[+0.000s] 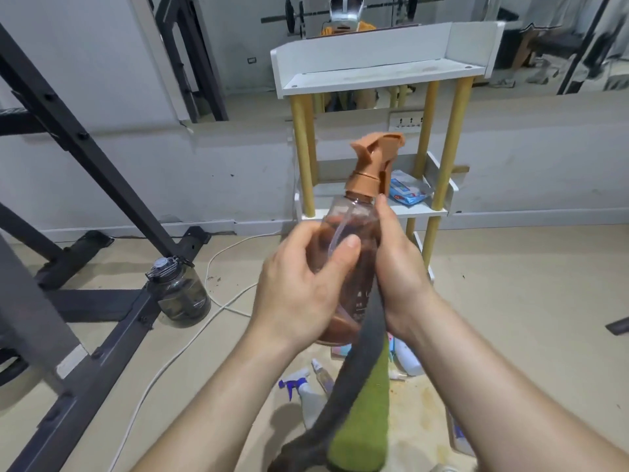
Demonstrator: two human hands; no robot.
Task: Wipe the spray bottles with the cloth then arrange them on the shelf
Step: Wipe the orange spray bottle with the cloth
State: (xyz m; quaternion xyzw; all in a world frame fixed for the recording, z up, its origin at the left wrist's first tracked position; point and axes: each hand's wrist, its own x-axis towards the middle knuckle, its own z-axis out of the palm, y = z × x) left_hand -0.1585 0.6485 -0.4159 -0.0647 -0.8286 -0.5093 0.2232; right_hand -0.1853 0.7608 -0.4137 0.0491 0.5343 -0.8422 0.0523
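1. Cloth (360, 413), nearest to us at bottom centre. We note one green face and one dark grey face. It hangs in a long fold from the right hand down to the lower edge of the frame.
2. Right hand (398, 267), centre right. Its fingers curl round the right side of the bottle and the thumb points up beside the collar. The cloth's upper end is trapped between palm and bottle.
3. Left hand (299, 284), centre left. It grips the bottle's left side, with the thumb laid across the front of the body.
4. Brown spray bottle (343, 216), centre of the frame. Both hands hold it off the floor, roughly upright. We record a translucent brown body with a dip tube visible inside. The tan trigger head is at the top, in front of the shelf.
5. Shelf (374, 80), upper centre, against the wall. It has white tiers on yellow legs. A blue-and-white packet (408, 192) lies on the middle tier.
6. White spray bottle (306, 396) with a blue trigger, lower centre, lying on the floor beneath the forearms. A small slim bottle (321, 373) lies just beside it. We list further bottles to the right, partly hidden by the right forearm.
7. Dark jug (180, 294), left of centre, standing on the floor beside a black metal frame (85, 158). A white cable (211, 267) runs near it.
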